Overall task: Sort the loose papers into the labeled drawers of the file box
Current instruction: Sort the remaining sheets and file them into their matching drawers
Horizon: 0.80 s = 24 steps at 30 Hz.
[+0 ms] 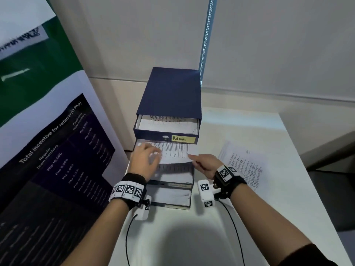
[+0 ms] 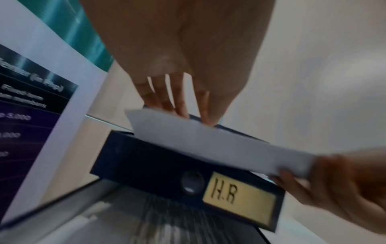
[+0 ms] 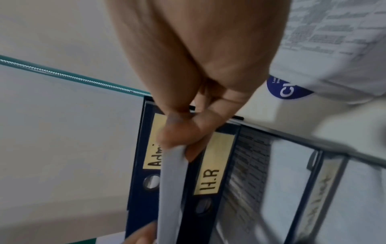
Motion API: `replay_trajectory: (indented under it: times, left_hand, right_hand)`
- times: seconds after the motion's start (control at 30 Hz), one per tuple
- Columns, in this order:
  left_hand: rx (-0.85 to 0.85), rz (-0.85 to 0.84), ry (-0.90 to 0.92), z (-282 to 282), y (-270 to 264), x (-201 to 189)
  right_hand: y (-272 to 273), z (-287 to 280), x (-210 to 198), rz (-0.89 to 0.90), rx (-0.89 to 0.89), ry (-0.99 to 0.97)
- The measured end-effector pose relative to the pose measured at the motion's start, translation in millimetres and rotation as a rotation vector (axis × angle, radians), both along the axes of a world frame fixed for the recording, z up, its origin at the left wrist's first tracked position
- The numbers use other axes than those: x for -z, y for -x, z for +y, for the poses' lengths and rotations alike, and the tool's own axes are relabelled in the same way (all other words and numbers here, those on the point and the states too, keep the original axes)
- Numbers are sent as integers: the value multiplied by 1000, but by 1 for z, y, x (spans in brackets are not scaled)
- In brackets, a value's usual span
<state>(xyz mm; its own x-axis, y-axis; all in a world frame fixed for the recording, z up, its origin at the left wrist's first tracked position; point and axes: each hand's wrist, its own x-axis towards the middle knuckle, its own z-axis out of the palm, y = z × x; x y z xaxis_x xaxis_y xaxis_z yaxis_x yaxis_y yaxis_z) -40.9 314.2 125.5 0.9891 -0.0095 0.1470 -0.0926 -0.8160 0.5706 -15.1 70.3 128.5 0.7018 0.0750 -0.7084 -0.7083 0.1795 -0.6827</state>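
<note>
**Sheet going into the H.R drawer**

Mid-filing, by the look of it. One printed sheet held level over the open second drawer, labelled "H.R", directly below the "Admin" drawer, which stands partly open with paper inside. File box dark blue, on a white table against the wall. At least four drawers pulled out in steps; the lower labels too blurred to read.

Right hand: thumb above, fingers curled beneath, pinching the sheet's near right corner. Grip clear in the right wrist view.

Left hand: fingers straight and spread, lying flat on the sheet's left part, pressing or guiding rather than gripping.

More loose papers lying on the table to the right of the box, well apart from both hands. Sorting judged far from finished.

Next move, as a judgement: far edge of the sheet to be slid under the Admin drawer's front and down into the H.R drawer, then released by the right hand while the left flattens it. Care needed to keep the sheet level; a thin sheet held at one corner will sag and may catch on the drawer front or buckle. Then a reach right for the next paper.

A large poster standing to the left of the box.
</note>
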Motion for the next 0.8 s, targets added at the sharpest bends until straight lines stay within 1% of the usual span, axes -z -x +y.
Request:
replay_trajectory:
  times: [0.07,0.1,0.13,0.2,0.27,0.33,0.37,0.4,0.43,0.47,0.5,0.53,0.57,0.6,0.63,0.67,0.7,0.73,0.77,0.8]
  left_hand:
    - [137,49,-99,-17,0,4]
    - [164,72,-142,-24,-2,8]
    - [165,86,-189,-29,-5,11]
    - [152,133,-274,-34,-15,16]
    - [117,247,-360,-37,-26,19]
    - [60,332,-473,-40,-36,18]
    - [33,333,-519,-43,-39,15]
    - [19,278,-526,-49,-40,11]
    - [27,171,-487,-59,-40,7]
    - [69,47,-387,-72,-38,1]
    - [141,-52,-252,-88,-34,-4]
    - [231,-101,-130,-105,-30,-8]
    - [344,-109,-47,-124,-26,-10]
    - [451,-84,-8,-142,-23,-8]
    - [534,-49,18,-160,-20,-4]
    - [576,2,54,-177,-18,8]
    - [573,71,105,-194,-16,24]
    - [522,170,153,-209,-14,44]
    - [440,283,175,-223,-12,65]
    - [343,412,142,-236,-12,84]
  right_hand:
    - [-5,1,3,-6,76,-139]
    - [-6,-2,4,-5,81,-216]
    - [-6,-8,4,-11,65,-254]
    - [-5,-32,12,-17,10,-225]
    - [-2,-67,27,-44,-20,-50]
    - [1,-111,49,-91,-26,216]
    - [0,-134,63,-124,-74,436]
    - [-1,-157,75,-150,-192,707]
    - [-1,-178,90,-146,-349,933]
    - [2,-194,105,-124,-525,1098]
    - [7,-206,120,-103,-686,1192]
    - [14,-211,131,-99,-814,1243]
    - [22,-214,140,-124,-895,1273]
    - [32,-213,145,-179,-935,1297]
    - [40,-213,147,-246,-938,1310]
    - [47,-215,148,-313,-915,1318]
    - [54,-219,149,-355,-874,1323]
    - [61,-224,149,-373,-809,1335]
    - [67,-232,151,-353,-717,1357]
    - [73,-242,153,-309,-597,1370]
